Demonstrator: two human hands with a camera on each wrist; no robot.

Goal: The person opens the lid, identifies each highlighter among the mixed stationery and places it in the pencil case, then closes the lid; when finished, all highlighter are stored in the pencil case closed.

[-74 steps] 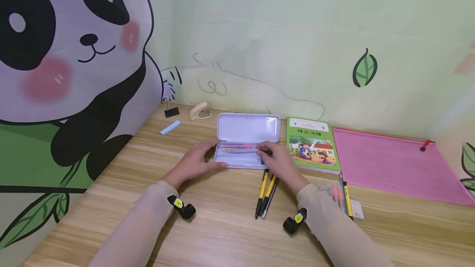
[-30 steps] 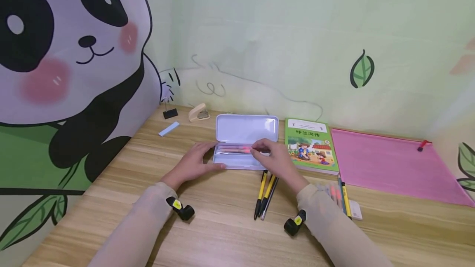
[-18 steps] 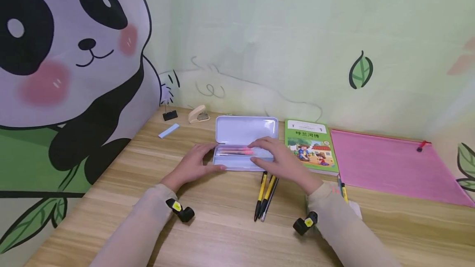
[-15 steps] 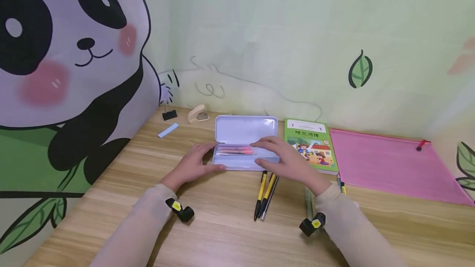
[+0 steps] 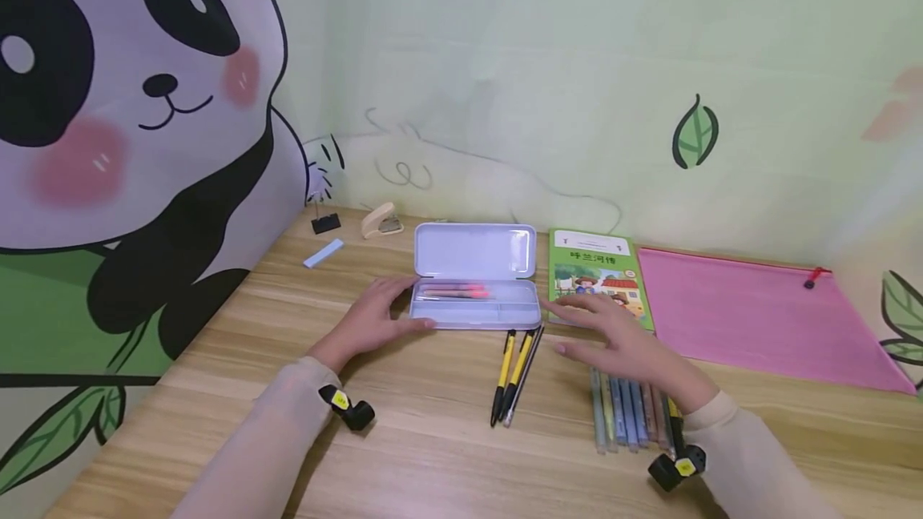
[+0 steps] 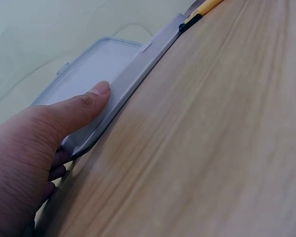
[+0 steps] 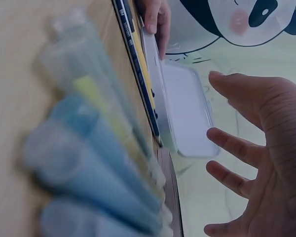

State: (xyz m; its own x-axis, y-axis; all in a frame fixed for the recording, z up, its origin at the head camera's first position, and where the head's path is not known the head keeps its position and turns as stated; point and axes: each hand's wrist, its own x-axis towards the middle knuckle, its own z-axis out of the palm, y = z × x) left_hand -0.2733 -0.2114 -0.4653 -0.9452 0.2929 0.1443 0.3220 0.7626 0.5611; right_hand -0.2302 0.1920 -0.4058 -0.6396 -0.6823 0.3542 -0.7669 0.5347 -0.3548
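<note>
Head view: the left hand (image 5: 373, 322) grips the pencil case (image 5: 461, 314) by its left end, thumb on the front edge, fingers around the end. From that grip the case stretches rightward, long axis side to side, raised lid at the back. Just right of the grip, pink-tipped pens (image 5: 476, 292) lie inside along that axis, tips to the right. The right hand (image 5: 623, 340), fingers spread, holds nothing; nearer the person lie markers (image 5: 622, 415), pointing lengthwise away from the person
</note>
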